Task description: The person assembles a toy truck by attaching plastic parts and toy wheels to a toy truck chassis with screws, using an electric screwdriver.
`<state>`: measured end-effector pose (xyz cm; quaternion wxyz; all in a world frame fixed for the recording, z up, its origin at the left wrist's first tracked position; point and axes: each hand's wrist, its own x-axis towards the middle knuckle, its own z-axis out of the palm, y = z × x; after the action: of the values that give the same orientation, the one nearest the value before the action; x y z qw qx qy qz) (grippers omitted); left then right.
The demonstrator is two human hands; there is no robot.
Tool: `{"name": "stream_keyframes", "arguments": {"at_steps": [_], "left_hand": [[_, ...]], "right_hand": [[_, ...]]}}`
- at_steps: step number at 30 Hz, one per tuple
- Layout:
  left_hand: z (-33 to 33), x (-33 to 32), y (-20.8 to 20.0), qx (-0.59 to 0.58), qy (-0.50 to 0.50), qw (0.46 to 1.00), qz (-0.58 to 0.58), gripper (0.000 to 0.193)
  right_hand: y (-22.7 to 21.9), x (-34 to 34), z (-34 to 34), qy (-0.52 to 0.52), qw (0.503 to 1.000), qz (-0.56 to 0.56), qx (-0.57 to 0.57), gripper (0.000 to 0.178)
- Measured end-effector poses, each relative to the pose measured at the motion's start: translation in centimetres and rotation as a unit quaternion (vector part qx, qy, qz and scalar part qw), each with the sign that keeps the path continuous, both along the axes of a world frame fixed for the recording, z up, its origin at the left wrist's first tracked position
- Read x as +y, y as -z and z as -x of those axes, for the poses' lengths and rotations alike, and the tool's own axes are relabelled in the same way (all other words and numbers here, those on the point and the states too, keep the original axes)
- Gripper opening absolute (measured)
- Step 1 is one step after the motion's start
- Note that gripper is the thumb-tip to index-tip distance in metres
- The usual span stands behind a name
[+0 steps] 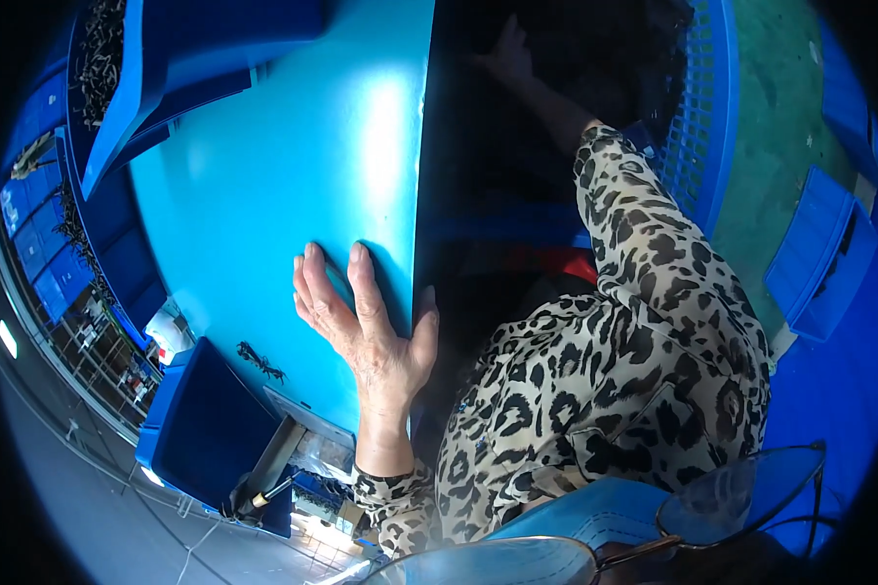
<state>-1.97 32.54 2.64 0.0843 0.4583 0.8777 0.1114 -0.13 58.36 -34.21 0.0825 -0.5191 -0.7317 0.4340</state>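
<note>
My left hand lies on the turquoise tabletop, near its right edge. Its fingers are stretched out flat and nothing is in them. Beyond the table's edge, my right arm reaches down into deep shadow, over a blue plastic basket with a lattice wall. My right hand shows dimly there, fingers seemingly apart. What lies dark beneath it in the basket cannot be made out. A little cluster of thin black pieces rests on the table to the left of my left hand.
Blue bins with many small dark pieces stand along the far left. A dark blue bin sits at the table's near left corner, beside a tool with a pale handle tip. Another blue bin stands on the green floor.
</note>
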Motion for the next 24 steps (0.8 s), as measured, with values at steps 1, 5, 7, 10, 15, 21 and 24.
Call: {"name": "stream_keyframes", "arguments": {"at_steps": [1, 5, 7, 10, 15, 21, 24], "left_hand": [[0.0, 0.1, 0.0, 0.001, 0.005, 1.000, -0.005, 0.080], [0.1, 0.1, 0.0, 0.000, 0.003, 1.000, 0.003, 0.080], [0.1, 0.3, 0.0, -0.003, 0.006, 1.000, -0.002, 0.081], [0.1, 0.7, -0.1, -0.007, 0.010, 1.000, 0.002, 0.081], [0.3, 0.1, 0.0, -0.003, 0.004, 1.000, 0.009, 0.080], [0.2, 0.5, -0.2, 0.000, 0.006, 1.000, 0.012, 0.080], [0.1, 0.5, -0.2, -0.004, 0.011, 1.000, 0.012, 0.079]], "right_hand": [[0.4, -0.3, 0.2, 0.002, 1.000, 0.001, -0.002, 0.111], [1.2, -1.3, -0.1, 0.089, 0.988, 0.062, 0.106, 0.107], [1.8, -0.8, -1.0, 0.103, 0.970, 0.155, 0.159, 0.105], [5.7, 1.7, -1.2, 0.027, 0.987, 0.140, 0.071, 0.101], [3.1, 1.1, 1.2, 0.026, 0.954, 0.229, 0.189, 0.103], [2.6, 0.1, 2.4, 0.047, 0.969, 0.142, 0.198, 0.105], [3.0, 0.0, 2.2, 0.038, 0.978, 0.121, 0.164, 0.108]]}}
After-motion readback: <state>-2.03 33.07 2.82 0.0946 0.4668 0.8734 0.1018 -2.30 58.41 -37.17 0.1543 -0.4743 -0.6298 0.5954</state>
